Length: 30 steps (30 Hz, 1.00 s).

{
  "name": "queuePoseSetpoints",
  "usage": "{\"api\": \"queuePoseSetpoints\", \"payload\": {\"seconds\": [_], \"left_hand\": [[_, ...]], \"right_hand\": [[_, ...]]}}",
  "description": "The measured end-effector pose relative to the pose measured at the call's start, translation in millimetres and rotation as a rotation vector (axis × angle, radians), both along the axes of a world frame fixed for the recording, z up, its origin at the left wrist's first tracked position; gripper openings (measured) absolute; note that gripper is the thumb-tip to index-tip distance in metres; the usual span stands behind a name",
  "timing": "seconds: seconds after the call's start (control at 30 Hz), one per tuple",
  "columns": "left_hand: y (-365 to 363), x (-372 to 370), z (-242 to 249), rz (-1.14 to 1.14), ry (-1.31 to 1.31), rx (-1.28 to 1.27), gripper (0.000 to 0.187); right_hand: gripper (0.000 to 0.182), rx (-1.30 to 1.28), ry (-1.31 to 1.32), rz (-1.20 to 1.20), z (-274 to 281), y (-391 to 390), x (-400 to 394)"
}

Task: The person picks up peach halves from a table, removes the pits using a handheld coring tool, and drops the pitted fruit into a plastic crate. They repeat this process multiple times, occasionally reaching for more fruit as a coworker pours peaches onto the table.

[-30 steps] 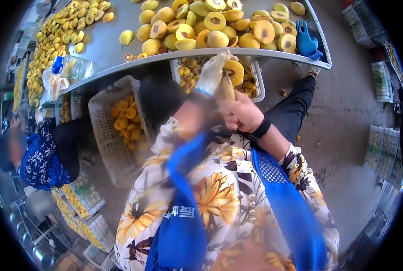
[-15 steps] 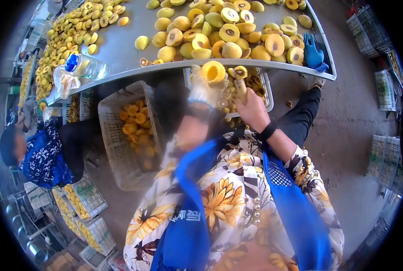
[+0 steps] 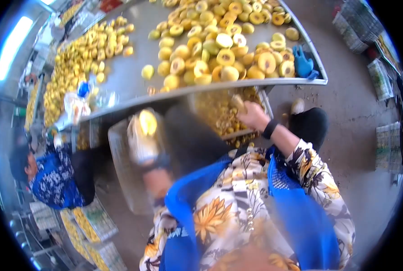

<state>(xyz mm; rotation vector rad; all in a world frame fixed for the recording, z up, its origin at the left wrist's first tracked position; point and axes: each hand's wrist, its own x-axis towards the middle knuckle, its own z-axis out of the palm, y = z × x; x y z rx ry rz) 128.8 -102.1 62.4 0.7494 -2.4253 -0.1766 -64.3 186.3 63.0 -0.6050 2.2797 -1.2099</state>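
Table (image 3: 136, 54) beyond, left hand (image 3: 142, 141) holds fruit (image 3: 148, 122); lettering (image 3: 178, 232) blurred.

Grey metal table (image 3: 136, 58) before the person. Heap of yellow halved round fruit (image 3: 226, 56) on its middle; second heap of yellow cut fruit (image 3: 77, 74) to the left. Blue rubber glove (image 3: 303, 64) on near right corner; clear plastic bottle (image 3: 103, 98) by near edge, left. Yellow-brown fruit scraps (image 3: 222, 110) in white plastic crate (image 3: 240, 134), below near edge. White-gloved left hand (image 3: 142, 140) over pale rectangular plastic crate (image 3: 129, 192), left of the scraps. Co-worker in blue patterned top (image 3: 59, 180) further left.
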Motion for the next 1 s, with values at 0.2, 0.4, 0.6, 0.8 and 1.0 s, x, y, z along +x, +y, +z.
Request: {"api": "queuePoseSetpoints", "payload": {"seconds": [0.2, 0.4, 0.6, 0.8, 1.0], "left_hand": [[-1.9, -39.6, 14.9, 0.121, 0.360, 0.561, 0.035], [70.2, -188.7, 7.0, -0.327, -0.357, 0.027, 0.047], [97.4, -229.4, 24.3, -0.244, -0.734, 0.000, 0.051], [51.1, -229.0, -5.9, -0.309, -0.490, 0.235, 0.045], [74.7, -193.2, 22.5, -0.648, 0.182, 0.054, 0.043]], "right_hand": [[0.029, 0.135, 0.150, 0.189, -54.4, -17.4, 7.4], [0.024, -0.083, 0.020, -0.059, -10.3, 13.9, 12.0], [0.024, -0.089, 0.094, -0.195, -16.6, 43.4, 2.0], [0.026, -0.096, 0.070, -0.157, -16.8, 33.0, 2.0], [0.028, -0.509, -0.077, -0.220, -4.3, 13.4, -28.6]]}}
